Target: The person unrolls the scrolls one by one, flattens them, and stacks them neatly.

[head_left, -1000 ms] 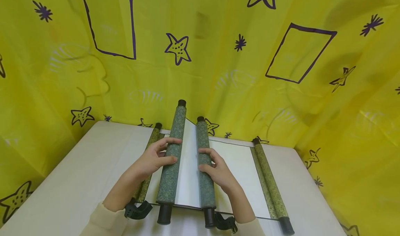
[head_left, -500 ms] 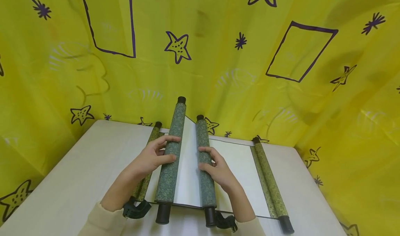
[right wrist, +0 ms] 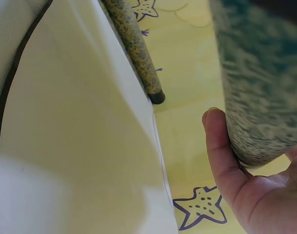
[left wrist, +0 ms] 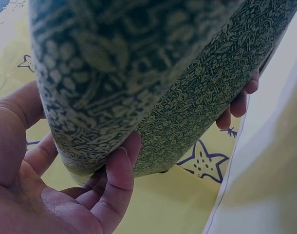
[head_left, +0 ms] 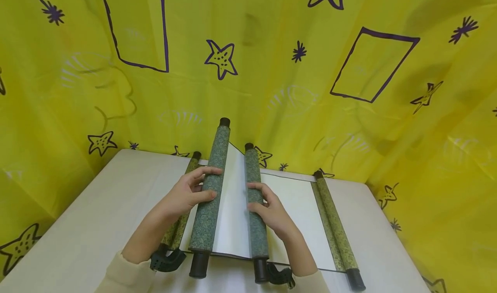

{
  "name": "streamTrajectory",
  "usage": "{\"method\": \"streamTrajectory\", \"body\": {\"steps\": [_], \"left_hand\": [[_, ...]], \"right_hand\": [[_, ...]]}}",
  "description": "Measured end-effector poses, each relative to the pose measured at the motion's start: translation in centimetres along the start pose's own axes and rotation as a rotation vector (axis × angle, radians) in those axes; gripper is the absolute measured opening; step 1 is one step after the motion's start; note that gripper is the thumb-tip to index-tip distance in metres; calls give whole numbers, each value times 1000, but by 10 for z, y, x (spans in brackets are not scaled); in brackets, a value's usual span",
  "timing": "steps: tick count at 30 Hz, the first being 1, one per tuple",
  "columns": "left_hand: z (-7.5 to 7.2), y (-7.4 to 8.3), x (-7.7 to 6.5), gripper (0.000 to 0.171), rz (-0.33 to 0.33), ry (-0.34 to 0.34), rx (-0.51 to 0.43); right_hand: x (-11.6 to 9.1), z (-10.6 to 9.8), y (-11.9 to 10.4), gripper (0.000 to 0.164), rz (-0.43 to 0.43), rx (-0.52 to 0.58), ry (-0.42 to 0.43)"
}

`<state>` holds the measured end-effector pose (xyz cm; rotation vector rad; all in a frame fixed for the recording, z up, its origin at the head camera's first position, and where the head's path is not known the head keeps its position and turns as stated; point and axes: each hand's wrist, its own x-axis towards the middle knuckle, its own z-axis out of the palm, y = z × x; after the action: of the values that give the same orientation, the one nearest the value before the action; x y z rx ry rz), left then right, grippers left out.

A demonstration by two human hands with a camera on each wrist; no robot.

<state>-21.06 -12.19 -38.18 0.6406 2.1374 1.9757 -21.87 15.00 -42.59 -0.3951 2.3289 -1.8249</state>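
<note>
Slightly, the left hand [head_left: 187, 194], fingers and thumb curled round the left green patterned scroll roller [head_left: 206, 226], has shifted leftward from the right roller [head_left: 258, 237], gripped by the right hand [head_left: 272, 209], widening the white paper [head_left: 232, 217] between them over the table [head_left: 112, 193].

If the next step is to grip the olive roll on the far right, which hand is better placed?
Probably the right hand: it is nearer to the olive roll, though it would first need to release the right green roll. The left hand is farther away and grips the left green roll.
</note>
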Motion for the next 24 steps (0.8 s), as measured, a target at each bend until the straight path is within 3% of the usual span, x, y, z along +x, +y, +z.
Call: {"method": "streamTrajectory", "body": {"steps": [18, 24], "left_hand": [[-7, 3, -4, 49, 43, 24, 52], [-8, 6, -5, 50, 34, 29, 2]], "right_hand": [[-1, -2, -1, 49, -5, -1, 7], [-2, -4, 0, 48, -11, -17, 4]]}}
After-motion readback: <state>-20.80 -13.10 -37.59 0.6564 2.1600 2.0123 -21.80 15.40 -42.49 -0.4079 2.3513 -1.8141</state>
